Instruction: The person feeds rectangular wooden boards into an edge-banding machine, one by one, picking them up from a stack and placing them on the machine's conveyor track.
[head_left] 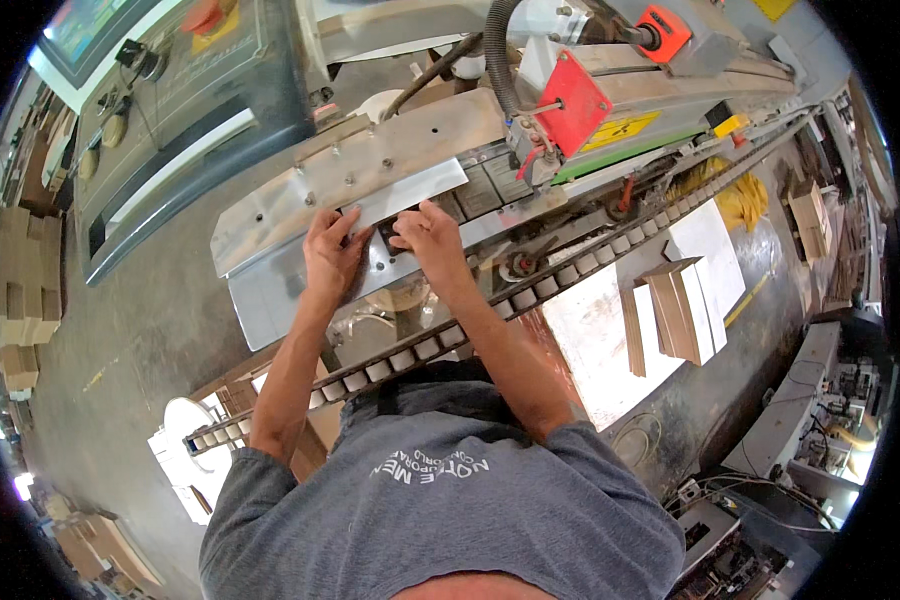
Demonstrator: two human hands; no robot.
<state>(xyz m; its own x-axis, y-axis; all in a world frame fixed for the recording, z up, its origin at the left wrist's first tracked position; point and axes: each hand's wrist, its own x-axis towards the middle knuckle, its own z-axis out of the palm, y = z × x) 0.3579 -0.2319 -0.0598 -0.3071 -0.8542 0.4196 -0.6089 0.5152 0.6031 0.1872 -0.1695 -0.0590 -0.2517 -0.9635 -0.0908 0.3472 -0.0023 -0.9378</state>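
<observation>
A narrow, pale flat strip (415, 190) lies slantwise on the metal bed (270, 268) of a long machine. My left hand (332, 245) is at the strip's left end, fingers bent and thumb close to the fingertips. Just to its right, my right hand (432, 243) has its fingers curled in a pinch by the strip's near edge. Whatever the fingertips of either hand grip is too small or hidden to make out. Dark metal blocks (495, 180) sit beside the strip's right end.
A roller rail (425, 348) runs slantwise under my forearms. To the right rise a red plate (575, 103) and a black hose (500, 55). A control console (195, 130) stands at the far left. Brown panels (670, 310) stand on a white surface at right.
</observation>
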